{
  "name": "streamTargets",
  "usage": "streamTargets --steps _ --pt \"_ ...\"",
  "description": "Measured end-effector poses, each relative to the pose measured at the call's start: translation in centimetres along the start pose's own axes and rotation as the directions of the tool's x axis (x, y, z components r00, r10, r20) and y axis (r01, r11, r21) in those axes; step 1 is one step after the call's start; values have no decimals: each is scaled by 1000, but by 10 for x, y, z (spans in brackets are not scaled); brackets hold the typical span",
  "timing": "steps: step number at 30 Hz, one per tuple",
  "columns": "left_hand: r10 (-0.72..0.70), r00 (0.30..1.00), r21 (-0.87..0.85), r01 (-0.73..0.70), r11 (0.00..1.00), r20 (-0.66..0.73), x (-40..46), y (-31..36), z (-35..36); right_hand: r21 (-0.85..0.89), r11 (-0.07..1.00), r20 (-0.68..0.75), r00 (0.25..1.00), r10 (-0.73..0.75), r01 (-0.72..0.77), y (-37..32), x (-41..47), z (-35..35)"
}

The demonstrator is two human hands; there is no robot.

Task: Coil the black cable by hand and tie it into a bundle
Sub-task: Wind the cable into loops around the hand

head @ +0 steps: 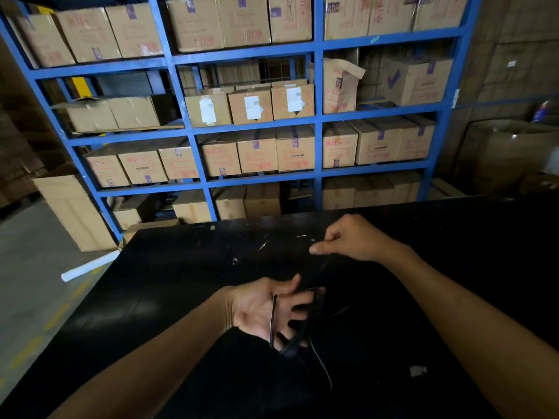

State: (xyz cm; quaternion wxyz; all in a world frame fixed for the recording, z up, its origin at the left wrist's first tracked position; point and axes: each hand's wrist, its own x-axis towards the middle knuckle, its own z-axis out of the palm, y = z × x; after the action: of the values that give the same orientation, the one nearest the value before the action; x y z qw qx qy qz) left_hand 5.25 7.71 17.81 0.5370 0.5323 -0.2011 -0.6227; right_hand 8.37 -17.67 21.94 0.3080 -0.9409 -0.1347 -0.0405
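1. The left hand (266,309) is over the near middle of the black table (181,282), palm up and turned toward the camera, fingers spread and half curled.
2. The cable (273,320) is looped around this hand: one strand crosses the palm from near the base of the fingers down to the heel, and more turns bunch dark around the fingertips on the hand's right side.
3. The left hand is not closed on the cable; the loops hang on the open fingers and the thumb points up toward the far edge.
4. A thin strand drops from under the left hand and trails toward the near edge, lying on the table.
5. The right hand (354,240) is farther in, toward the far edge and a little to the right, apart from the left hand.
6. Its thumb and forefinger are pinched together on a strand of cable, the other fingers curled into the palm.
7. That strand runs taut from the pinch down to the loops at the left hand's fingertips.
8. Against the black top the cable is hard to follow, so the number of turns cannot be told.
9. A small pale scrap (418,370) lies near the right near corner, and light specks dot the far side.
10. Behind the table stands a blue rack (318,116) full of cardboard boxes (295,148).
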Motion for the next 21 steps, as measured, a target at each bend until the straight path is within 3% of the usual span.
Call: streamTargets --steps 3,6,8,13,16,21 --pt "5 968 -74 -24 997 -250 6 -6 -13 18 1000 -53 998 -19 20 -15 2 -3" --pt "112 863 -190 -232 954 -492 -3 -1 -33 70 997 -59 998 -22 26 -28 -13 15" --pt "195 798 -216 -374 902 -570 -13 6 -45 116 993 -53 998 -31 37 -31 -27 34" --pt "390 762 -226 -561 797 -517 -27 32 -52 411 911 -42 999 -31 45 -29 -56 88" --pt "456 760 -252 -606 754 -463 -32 49 -49 543 839 60 998 -1 -32 -19 -65 116" --pt "511 825 -264 -562 783 -242 -40 56 -28 460 880 117 990 76 -122 7 -60 130"
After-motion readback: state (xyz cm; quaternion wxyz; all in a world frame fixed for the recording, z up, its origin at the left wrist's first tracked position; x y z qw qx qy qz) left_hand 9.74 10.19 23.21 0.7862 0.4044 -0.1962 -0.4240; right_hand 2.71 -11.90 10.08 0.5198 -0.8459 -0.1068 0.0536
